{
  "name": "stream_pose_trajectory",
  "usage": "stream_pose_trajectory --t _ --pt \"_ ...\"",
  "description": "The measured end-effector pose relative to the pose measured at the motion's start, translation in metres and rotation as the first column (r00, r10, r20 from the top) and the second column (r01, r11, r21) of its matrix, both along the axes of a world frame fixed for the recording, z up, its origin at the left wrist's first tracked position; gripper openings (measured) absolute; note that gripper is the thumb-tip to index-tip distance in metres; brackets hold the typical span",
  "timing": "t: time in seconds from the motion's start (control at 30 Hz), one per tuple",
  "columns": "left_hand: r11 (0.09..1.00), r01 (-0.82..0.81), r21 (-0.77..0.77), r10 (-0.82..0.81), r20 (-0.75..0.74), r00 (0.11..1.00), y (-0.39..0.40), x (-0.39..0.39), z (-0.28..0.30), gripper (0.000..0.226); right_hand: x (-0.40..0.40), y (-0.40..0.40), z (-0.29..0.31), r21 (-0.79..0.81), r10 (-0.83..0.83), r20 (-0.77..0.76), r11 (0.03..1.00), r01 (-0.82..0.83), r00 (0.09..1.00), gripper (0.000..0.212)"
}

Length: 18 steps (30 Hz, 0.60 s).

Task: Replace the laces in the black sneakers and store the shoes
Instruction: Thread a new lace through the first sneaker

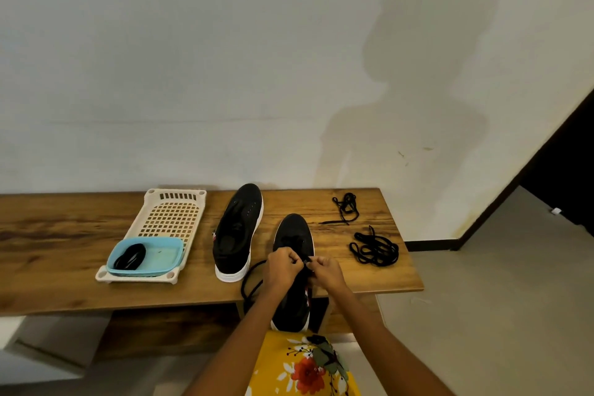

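Observation:
Two black sneakers with white soles lie on the wooden bench (64, 270). The near sneaker (292, 231) points away from me, its heel hanging over the front edge. My left hand (282, 268) and my right hand (328, 273) meet over its eyelets, each pinching a black lace (252, 280) that loops off to the left. The other sneaker (236, 231) lies unlaced to the left.
A cream slotted rack (173, 215) at the left carries a blue tray (160, 255) with a coiled black lace (130, 256). Two loose black laces lie at the right, one lace (345, 206) far, the other lace (374, 249) nearer. A doorway opens at far right.

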<state>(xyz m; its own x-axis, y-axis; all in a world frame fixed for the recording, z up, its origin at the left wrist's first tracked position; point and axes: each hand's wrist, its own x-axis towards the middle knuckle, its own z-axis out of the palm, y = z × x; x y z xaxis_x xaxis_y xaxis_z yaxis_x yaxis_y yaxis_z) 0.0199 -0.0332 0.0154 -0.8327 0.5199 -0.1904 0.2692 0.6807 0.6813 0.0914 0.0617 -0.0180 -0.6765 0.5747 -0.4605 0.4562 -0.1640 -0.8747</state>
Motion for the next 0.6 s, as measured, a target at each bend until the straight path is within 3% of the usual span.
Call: stream_pose_trajectory --t 0.37,0.5,0.6 --pt "0.995 0.066 -0.069 -0.073 -0.099 0.992 0.0038 0.0041 0.0026 0.012 0.0023 0.0005 0.0008 0.062 0.046 -0.019 0.997 -0.045 0.999 0.022" --pt "0.996 0.088 -0.012 -0.089 -0.089 0.992 0.0022 0.0002 -0.0025 0.015 0.0067 0.0072 -0.005 0.016 0.063 -0.045 0.998 -0.063 0.997 0.033" --pt "0.995 0.073 0.063 -0.071 -0.04 0.997 0.0012 -0.0038 -0.0052 0.013 0.0078 0.0091 -0.0044 -0.06 0.056 -0.085 0.996 -0.061 0.995 0.023"
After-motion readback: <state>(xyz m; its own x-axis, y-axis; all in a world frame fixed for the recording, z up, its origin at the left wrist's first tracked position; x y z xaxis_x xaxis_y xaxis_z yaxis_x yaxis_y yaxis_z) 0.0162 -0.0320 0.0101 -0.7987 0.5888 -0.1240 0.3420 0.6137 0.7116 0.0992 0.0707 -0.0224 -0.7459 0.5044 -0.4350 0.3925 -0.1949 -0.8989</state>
